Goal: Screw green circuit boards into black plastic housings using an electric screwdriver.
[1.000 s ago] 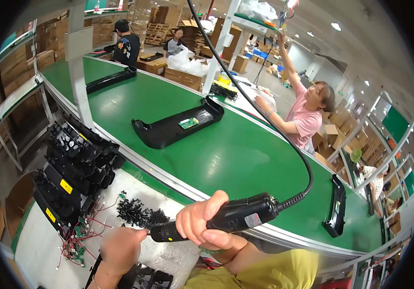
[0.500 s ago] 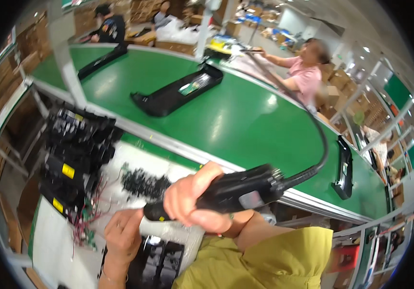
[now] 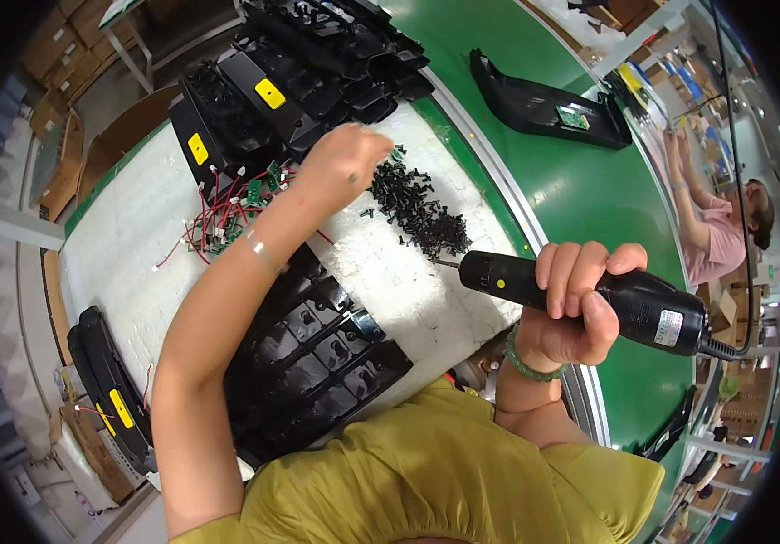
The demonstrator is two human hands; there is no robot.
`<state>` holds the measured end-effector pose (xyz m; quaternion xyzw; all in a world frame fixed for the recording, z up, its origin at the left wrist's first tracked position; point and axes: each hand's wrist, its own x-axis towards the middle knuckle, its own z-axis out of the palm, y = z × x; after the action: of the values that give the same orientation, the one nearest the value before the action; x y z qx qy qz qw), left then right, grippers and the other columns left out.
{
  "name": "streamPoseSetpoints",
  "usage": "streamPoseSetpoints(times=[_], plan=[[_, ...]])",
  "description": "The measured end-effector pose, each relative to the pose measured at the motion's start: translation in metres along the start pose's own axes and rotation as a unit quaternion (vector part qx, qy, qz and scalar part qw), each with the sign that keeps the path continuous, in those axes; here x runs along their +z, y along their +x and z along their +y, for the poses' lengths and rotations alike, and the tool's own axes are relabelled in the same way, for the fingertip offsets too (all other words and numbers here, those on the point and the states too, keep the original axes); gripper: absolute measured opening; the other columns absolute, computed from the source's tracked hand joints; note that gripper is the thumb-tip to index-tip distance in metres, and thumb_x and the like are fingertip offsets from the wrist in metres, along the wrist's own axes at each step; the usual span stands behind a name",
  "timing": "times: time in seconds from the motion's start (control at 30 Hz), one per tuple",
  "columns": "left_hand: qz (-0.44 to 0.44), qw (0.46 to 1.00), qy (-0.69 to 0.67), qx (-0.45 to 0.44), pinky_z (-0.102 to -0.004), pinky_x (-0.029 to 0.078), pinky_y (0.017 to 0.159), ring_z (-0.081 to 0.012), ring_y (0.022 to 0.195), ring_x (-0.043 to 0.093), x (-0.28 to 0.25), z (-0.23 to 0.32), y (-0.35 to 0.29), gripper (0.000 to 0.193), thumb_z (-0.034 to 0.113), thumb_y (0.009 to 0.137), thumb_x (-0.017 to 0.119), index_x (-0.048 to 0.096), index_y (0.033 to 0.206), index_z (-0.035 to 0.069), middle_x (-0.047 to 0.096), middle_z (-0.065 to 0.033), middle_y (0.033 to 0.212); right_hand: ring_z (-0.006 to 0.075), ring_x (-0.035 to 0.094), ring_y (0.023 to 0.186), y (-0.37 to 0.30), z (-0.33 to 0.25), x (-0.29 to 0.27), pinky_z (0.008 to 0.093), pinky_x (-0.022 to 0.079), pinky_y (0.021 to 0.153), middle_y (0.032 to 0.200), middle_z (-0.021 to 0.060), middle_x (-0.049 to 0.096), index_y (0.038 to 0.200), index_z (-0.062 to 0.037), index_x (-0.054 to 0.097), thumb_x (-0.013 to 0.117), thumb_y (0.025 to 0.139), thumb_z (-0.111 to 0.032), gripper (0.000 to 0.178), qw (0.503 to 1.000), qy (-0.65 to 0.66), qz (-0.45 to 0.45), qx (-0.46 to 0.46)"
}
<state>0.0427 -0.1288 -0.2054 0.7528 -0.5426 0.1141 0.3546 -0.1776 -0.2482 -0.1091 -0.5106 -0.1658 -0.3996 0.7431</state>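
Screwdriver point(image 3: 639, 304), corded and black, is clasped in the right hand point(image 3: 571, 331); print on its pale label point(image 3: 668, 328) is too small to be read. Dark screws point(image 3: 417, 213) are heaped just beyond its bit point(image 3: 447, 264). Well apart, the left hand point(image 3: 345, 168) is curled beside the heap's far end; whether anything is pinched cannot be told. Screw-picking is judged the step in hand; a clean meeting of screw and bit is called for next. Beyond the left hand, black housings point(image 3: 317, 72) are marked with yellow stickers point(image 3: 269, 92), no writing legible. Farther, ahead of the right, a black casing point(image 3: 521, 104) is laid on a green belt point(image 3: 553, 190).
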Motion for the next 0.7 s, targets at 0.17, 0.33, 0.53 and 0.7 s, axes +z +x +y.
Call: streamPoseSetpoints(times=[0.17, 0.33, 0.53, 0.7], plan=[[-0.089, 0.993, 0.033, -0.071, -0.039, 0.049, 0.077, -0.0334, 0.086, 0.061, 0.036, -0.015, 0.039, 0.023, -0.006, 0.07, 0.055, 0.067, 0.087, 0.004, 0.064, -0.0177, 0.089, 0.01, 0.039, 0.045, -0.003, -0.01, -0.004, 0.027, 0.037, 0.054, 0.057, -0.001, 0.041, 0.102, -0.008, 0.041, 0.052, 0.073, -0.009, 0.031, 1.0, -0.017, 0.022, -0.012], [-0.185, 0.981, 0.037, -0.038, -0.0372, 0.05, 0.072, -0.0313, 0.08, 0.062, 0.043, -0.028, 0.048, 0.019, -0.002, 0.071, 0.057, 0.067, 0.086, 0.003, 0.064, -0.0172, 0.083, 0.0109, 0.038, 0.043, -0.003, -0.007, -0.012, 0.0272, 0.036, 0.05, 0.055, 0.0001, 0.041, 0.103, -0.0078, 0.04, 0.052, 0.072, -0.009, 0.033, 0.999, -0.019, 0.041, -0.01], [-0.244, 0.967, 0.063, -0.046, -0.0347, 0.051, 0.069, -0.0302, 0.078, 0.063, 0.023, -0.009, 0.04, 0.019, -0.005, 0.069, 0.058, 0.067, 0.085, 0.001, 0.064, -0.0177, 0.081, 0.0071, 0.037, 0.047, -0.003, -0.012, -0.016, 0.0242, 0.032, 0.056, 0.058, -0.0028, 0.039, 0.1, -0.0068, 0.043, 0.05, 0.074, -0.009, 0.028, 1.0, -0.004, 0.006, 0.003], [-0.14, 0.987, -0.048, -0.057, -0.0338, 0.051, 0.072, -0.0301, 0.081, 0.063, -0.001, -0.012, 0.016, 0.017, 0.0, 0.076, 0.059, 0.066, 0.091, 0.0, 0.065, -0.0172, 0.085, 0.0095, 0.038, 0.044, -0.006, -0.001, -0.018, 0.0256, 0.035, 0.051, 0.057, -0.0003, 0.041, 0.103, -0.0076, 0.041, 0.05, 0.073, -0.007, 0.032, 1.0, 0.002, 0.024, 0.011]])
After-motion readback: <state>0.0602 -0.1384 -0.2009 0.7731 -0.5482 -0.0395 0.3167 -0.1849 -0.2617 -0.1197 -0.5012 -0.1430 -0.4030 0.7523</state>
